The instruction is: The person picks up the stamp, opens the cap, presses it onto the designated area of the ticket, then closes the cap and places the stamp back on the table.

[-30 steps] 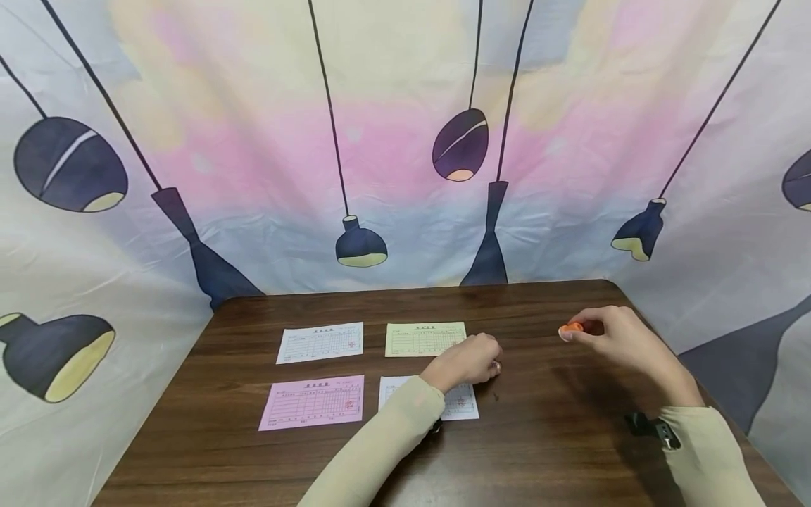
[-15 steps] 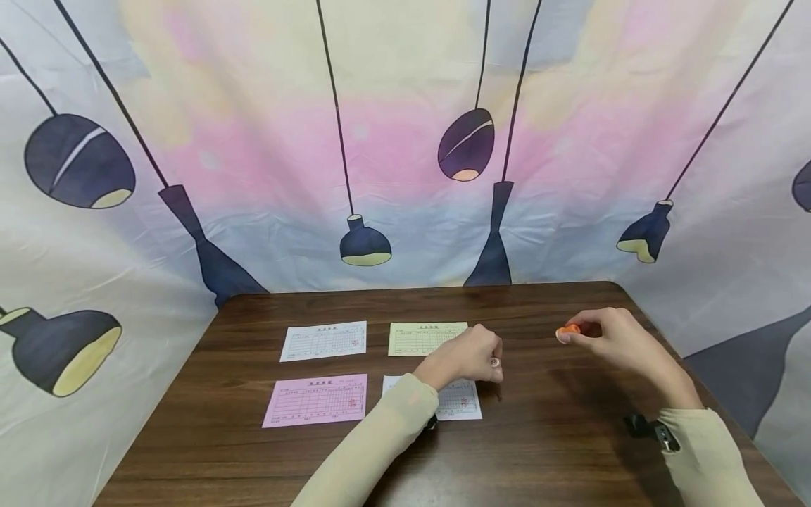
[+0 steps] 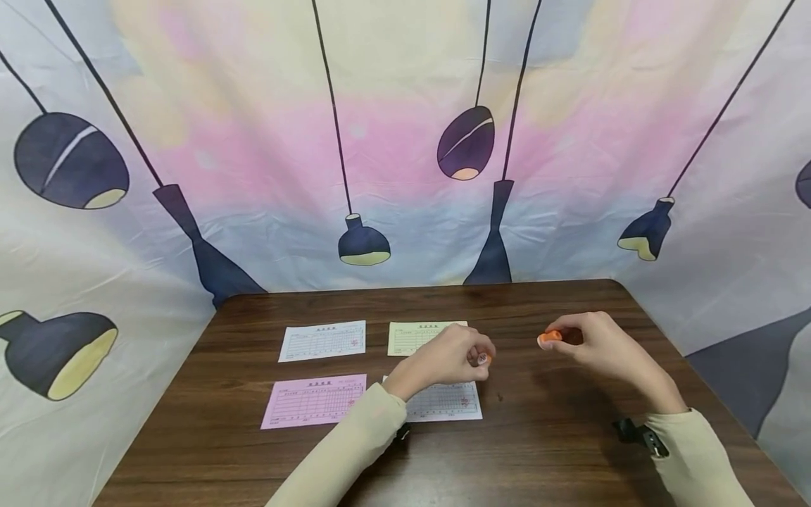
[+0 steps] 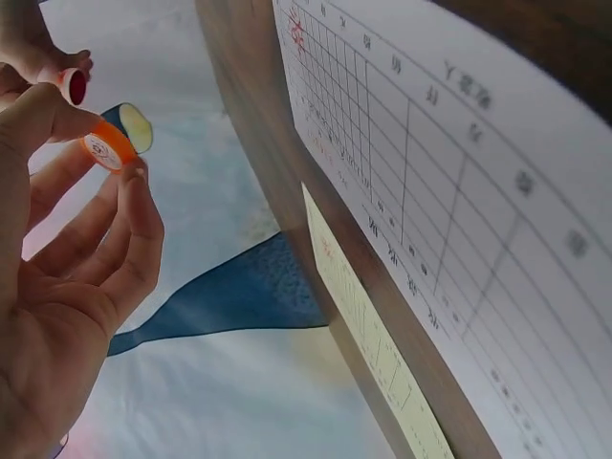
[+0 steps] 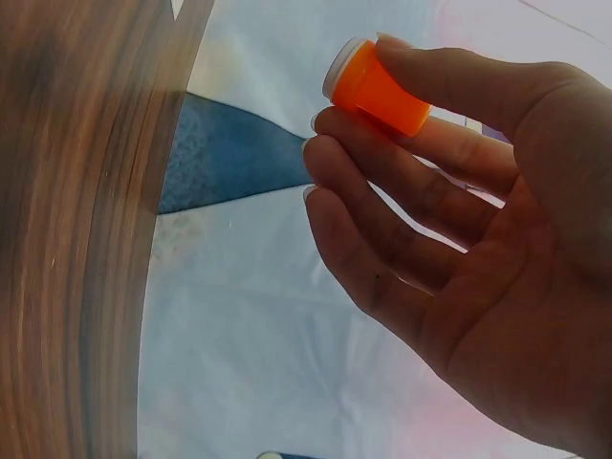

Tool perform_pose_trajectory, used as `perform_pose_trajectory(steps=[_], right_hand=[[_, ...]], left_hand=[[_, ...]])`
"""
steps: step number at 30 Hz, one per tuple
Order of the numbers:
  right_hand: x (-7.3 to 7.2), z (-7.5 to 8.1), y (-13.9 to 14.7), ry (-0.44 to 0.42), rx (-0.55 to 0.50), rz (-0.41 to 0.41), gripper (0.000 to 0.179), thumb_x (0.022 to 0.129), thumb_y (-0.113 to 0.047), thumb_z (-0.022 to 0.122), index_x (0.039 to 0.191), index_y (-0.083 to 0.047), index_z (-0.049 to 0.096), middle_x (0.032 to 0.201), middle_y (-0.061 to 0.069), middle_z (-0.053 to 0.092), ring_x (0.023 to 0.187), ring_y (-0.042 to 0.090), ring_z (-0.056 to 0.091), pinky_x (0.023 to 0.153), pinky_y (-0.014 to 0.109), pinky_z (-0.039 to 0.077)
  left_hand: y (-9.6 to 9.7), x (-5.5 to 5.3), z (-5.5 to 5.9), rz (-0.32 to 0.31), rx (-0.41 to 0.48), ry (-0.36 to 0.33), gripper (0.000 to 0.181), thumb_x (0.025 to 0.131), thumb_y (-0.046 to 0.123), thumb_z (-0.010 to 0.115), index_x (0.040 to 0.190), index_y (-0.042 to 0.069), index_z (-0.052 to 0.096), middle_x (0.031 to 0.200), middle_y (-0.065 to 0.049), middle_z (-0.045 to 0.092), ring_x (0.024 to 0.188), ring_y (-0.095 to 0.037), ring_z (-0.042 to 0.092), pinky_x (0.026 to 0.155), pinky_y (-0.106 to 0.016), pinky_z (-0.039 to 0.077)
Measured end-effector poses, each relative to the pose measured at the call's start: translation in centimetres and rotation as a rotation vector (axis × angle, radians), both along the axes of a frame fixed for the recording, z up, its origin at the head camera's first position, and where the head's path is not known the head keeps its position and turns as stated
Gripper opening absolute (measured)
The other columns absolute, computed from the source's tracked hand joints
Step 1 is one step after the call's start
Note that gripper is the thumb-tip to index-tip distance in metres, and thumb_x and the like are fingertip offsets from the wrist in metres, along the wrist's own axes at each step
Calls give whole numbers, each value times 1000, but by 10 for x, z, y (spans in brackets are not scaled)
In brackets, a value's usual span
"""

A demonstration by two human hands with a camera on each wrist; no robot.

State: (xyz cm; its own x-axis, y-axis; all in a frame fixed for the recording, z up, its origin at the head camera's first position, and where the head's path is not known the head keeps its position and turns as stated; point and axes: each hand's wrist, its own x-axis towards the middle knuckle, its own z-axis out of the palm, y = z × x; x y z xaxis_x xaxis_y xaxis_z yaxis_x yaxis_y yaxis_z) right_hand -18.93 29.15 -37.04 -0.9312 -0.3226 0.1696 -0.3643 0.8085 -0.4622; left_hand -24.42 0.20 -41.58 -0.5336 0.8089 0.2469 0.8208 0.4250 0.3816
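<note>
My right hand (image 3: 598, 345) pinches a small orange stamp (image 5: 381, 88) between thumb and fingertips, above the right part of the table. The stamp has a white rim, and its dark red face shows in the left wrist view. My left hand (image 3: 446, 355) pinches a round orange stamp cap (image 4: 110, 145) with a printed white top, over the papers. Beneath that hand lie a yellow form (image 3: 405, 339) and a white form (image 3: 443, 403), both partly covered by it. A red mark shows on the white form.
A pink form (image 3: 310, 403) and another white form (image 3: 322, 342) lie on the left of the brown wooden table (image 3: 532, 451), each with a red mark. A patterned curtain (image 3: 405, 141) hangs behind the table.
My right hand has moved slightly left with the stamp. The left hand has shifted a little left and turned, so that the cap's printed top now shows. The papers lie as before.
</note>
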Motion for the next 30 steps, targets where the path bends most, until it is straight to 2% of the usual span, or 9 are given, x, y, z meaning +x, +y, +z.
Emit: perform_pose_trajectory(steps=[3,7,15,22,26,30], right_hand=[[1,1,-7,5,-22,39,11,96,-31,79,102,-22,81,89,-7,77,75,0,62,66,21,53],[5,-1,-14,-1,-29,85,9,95,-25,80,104,-24,80,92,-12,76,79,-2,65,71,22,58],[16,1,-29,22,-66,169,21,91,-11,83,110,-19,80,101,-10,78,90,0,69,79,29,64],[19,0,-47,68,-123,278,26,89,-9,83,112,-22,80,101,-11,79,90,-2,69,78,26,62],[19,-5,-56,85,-173,330,26,90,-9,83,113,-21,79,101,-10,80,89,-1,70,78,27,62],[19,-10,-66,120,-233,353,24,91,-10,82,113,-21,79,97,-10,80,82,-1,68,71,27,62]], left_hand=[[-8,5,3,10,48,-13,21,90,10,69,108,11,79,89,4,76,74,4,63,68,-5,48],[-17,14,5,33,98,-80,20,92,8,68,108,10,78,90,2,76,76,5,63,69,-6,51],[-32,32,5,106,256,-221,18,102,14,67,116,10,78,100,-1,79,86,3,67,77,-12,58],[-45,53,1,202,424,-302,26,103,17,70,126,7,75,111,-4,80,95,-8,75,85,-17,61],[-53,60,-2,214,485,-374,26,102,18,71,125,7,75,110,-5,80,96,-11,76,86,-18,62],[-61,64,-4,198,533,-425,23,100,16,73,121,9,77,109,-7,80,95,-11,76,86,-21,63]])
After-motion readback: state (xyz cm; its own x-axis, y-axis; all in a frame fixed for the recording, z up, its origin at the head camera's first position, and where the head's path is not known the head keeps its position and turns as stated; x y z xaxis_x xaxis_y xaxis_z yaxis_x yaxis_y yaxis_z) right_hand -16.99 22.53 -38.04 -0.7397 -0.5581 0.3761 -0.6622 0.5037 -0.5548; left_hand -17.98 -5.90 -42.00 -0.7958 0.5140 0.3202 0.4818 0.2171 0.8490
